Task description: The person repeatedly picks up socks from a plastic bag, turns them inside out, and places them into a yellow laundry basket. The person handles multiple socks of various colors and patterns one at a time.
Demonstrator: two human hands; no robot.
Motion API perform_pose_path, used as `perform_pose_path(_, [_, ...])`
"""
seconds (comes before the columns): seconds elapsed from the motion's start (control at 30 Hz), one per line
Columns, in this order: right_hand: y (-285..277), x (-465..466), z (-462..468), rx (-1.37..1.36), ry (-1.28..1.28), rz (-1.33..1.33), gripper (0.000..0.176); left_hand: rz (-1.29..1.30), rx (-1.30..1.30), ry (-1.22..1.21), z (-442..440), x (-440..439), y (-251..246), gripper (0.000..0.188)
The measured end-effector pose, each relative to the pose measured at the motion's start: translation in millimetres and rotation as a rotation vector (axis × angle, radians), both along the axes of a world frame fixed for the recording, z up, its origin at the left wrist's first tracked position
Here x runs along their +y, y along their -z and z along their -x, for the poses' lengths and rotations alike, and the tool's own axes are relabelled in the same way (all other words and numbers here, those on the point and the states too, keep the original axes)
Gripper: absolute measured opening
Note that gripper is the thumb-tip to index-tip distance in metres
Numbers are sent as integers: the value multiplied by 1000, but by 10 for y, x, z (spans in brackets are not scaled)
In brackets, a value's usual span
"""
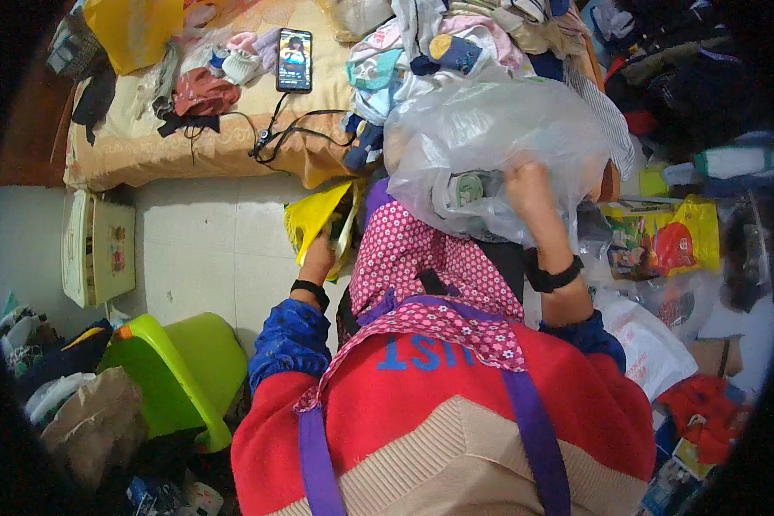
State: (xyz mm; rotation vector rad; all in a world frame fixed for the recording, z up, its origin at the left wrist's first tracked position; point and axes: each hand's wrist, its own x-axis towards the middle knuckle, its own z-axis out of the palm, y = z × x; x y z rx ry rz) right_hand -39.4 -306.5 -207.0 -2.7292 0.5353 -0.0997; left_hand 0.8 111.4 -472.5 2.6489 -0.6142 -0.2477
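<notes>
My left hand [318, 254] is down at the left of my lap, inside or against a bright yellow plastic bag [309, 216]. Its fingers are hidden by the bag. A large translucent plastic bag [496, 122] rests over my knees and the bed's edge. My right hand [529, 184] has its fingers closed on the near side of that bag. Through the film, a rolled greenish item [469, 189] shows among other contents too blurred to name. Beneath lies my pink flowered apron [400, 258].
A bed with a yellow cover [213, 151] holds a phone with a lit screen [294, 61], a black cord [284, 138], small knitted garments [206, 92] and piled clothes [426, 64]. A green plastic basket [193, 374] stands left, near a pale storage box [100, 248]. Bags [645, 342] lie right.
</notes>
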Motion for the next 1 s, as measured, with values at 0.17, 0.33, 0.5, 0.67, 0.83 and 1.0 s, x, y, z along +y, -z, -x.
perform_pose_path(0.17, [252,243,67,147,-420,1,26,-120,339,-64,-15,67,228,62])
perform_pose_path(0.33, [380,406,-60,416,-348,12,30,-203,348,42,-176,-150,-392,34])
perform_pose_path(0.5, [115,363,16,327,-204,152,29,546,258,-238,-239,-527,-1337,25])
perform_pose_path(0.67, [-472,371,341,-305,7,-699,26,947,249,-175,-143,-988,-2485,14])
perform_pose_path(0.83, [-765,702,516,-508,-253,-567,28,953,-38,394,67,-1466,-3233,29])
perform_pose_path(1.0, [-832,932,515,-612,-335,-515,26,944,-230,273,119,-1629,-3315,38])
